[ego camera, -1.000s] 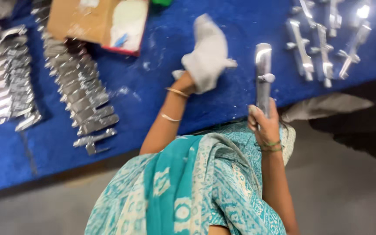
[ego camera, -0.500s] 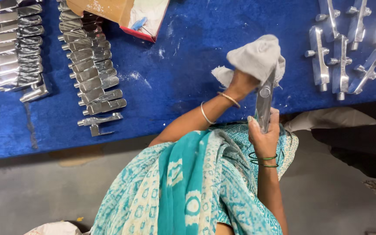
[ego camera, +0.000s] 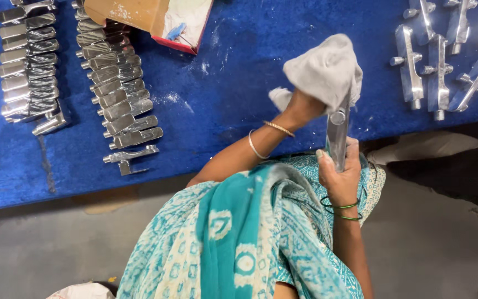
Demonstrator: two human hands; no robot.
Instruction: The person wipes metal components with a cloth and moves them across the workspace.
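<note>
The right hand [ego camera: 341, 174] grips a long polished metal handle [ego camera: 337, 135] upright; the left hand [ego camera: 305, 105] presses a crumpled grey cloth [ego camera: 325, 69] apparently onto its top end.

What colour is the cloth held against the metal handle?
Pale grey-white; the cloth sits bunched in the left hand, seen clearly in the head view.

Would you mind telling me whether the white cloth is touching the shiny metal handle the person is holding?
Touching. The head view shows the white cloth, bunched in the left hand, pressed over the upper end of the shiny metal handle, gripped by the right hand.
</note>
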